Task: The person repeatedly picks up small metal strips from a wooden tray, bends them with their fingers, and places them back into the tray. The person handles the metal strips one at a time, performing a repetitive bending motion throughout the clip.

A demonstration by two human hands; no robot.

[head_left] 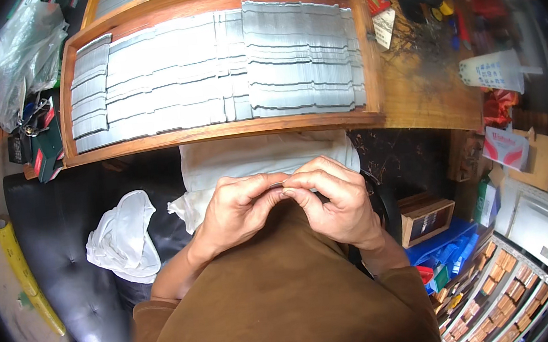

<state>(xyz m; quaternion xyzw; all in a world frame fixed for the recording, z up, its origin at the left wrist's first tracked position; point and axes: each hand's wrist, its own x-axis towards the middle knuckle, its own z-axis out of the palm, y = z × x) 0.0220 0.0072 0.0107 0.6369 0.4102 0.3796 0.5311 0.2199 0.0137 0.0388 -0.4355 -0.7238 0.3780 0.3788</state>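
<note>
My left hand [241, 204] and my right hand [336, 198] meet in front of my chest, fingertips almost touching. Thumbs and forefingers of both are closed in a pinch on a small thin metal piece [277, 184]. Only a sliver of it shows between the fingers, so its full shape is hidden. Below and beyond the hands lies a white cloth [266, 157] across my lap. Just past it, a wooden tray [231, 134] holds several rows of tightly packed thin silvery metal pieces [299, 56].
A crumpled white cloth [122, 238] rests on the black padded seat [49, 239] at left. A clear plastic bag [25, 56] lies far left. On the right, a drink cup with a straw [492, 72] lies near the wooden bench [422, 100]. A small wooden box [427, 219] stands lower.
</note>
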